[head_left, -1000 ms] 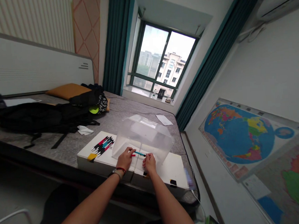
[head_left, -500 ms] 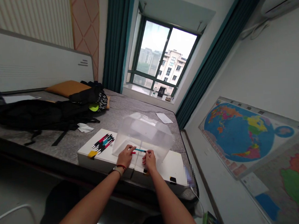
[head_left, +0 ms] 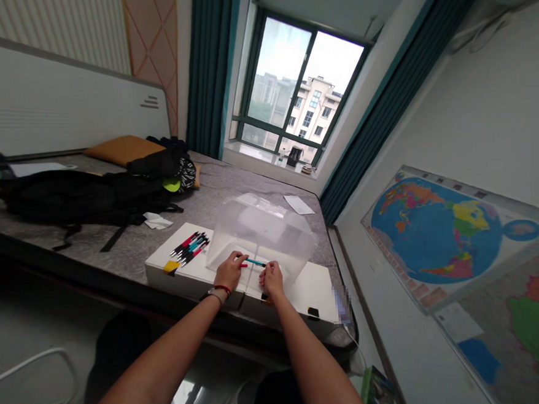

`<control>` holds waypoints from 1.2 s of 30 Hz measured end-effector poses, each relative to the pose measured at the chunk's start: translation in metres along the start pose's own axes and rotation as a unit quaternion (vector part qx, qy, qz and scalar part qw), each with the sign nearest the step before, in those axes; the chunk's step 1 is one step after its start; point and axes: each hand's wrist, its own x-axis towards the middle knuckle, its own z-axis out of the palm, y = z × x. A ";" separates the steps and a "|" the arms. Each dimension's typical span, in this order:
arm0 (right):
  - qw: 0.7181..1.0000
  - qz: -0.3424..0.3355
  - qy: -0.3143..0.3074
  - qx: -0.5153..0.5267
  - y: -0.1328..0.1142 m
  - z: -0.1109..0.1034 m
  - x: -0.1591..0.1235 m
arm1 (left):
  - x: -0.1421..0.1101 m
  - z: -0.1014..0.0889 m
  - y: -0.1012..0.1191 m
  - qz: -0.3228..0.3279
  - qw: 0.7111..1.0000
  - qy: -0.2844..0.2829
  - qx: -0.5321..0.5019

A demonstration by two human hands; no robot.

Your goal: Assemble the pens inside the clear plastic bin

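Presently, I had the left hand point(head_left: 229, 272) and right hand point(head_left: 272, 279) gripping opposite ends of a slim teal-and-black pen point(head_left: 256, 262). Beyond: translucent plastic bin point(head_left: 278, 231). Left of bin: red, teal and black pens point(head_left: 190, 249) on white boxes point(head_left: 310, 292).

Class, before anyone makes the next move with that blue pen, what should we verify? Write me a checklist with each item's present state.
1. Left hand grips one end of the blue pen: ok.
2. Right hand grips the other end: ok.
3. Other pens lie clear of both hands: ok.
4. Space around the fingers free of other items: not ok, a small red item shows beside the left fingertips.
5. Blue pen fully assembled: cannot tell, too small and partly covered by fingers.
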 end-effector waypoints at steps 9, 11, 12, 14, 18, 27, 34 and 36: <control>1.000 0.002 0.021 -0.015 -0.003 0.000 -0.003 | 0.000 0.001 -0.001 0.004 1.000 0.000 0.003; 1.000 0.007 0.018 -0.012 -0.003 0.000 -0.003 | 0.000 0.002 -0.002 0.007 1.000 0.006 0.002; 1.000 0.009 0.014 -0.009 -0.003 0.000 -0.003 | 0.000 0.003 -0.003 0.008 1.000 0.008 0.003; 1.000 0.008 0.009 -0.005 -0.002 0.000 -0.002 | 0.001 0.004 -0.003 0.010 1.000 0.011 0.005; 1.000 0.005 0.001 -0.002 -0.001 0.000 -0.001 | 0.001 0.003 -0.003 0.005 1.000 0.006 0.004; 1.000 0.008 -0.003 -0.011 0.003 0.001 0.002 | 0.000 0.000 -0.001 0.000 1.000 0.001 -0.004; 1.000 0.013 -0.003 -0.012 0.001 0.000 0.001 | 0.000 0.002 -0.002 0.005 1.000 0.016 0.005; 1.000 0.015 0.001 -0.005 -0.001 -0.001 0.001 | 0.000 0.003 -0.002 0.007 1.000 0.019 0.007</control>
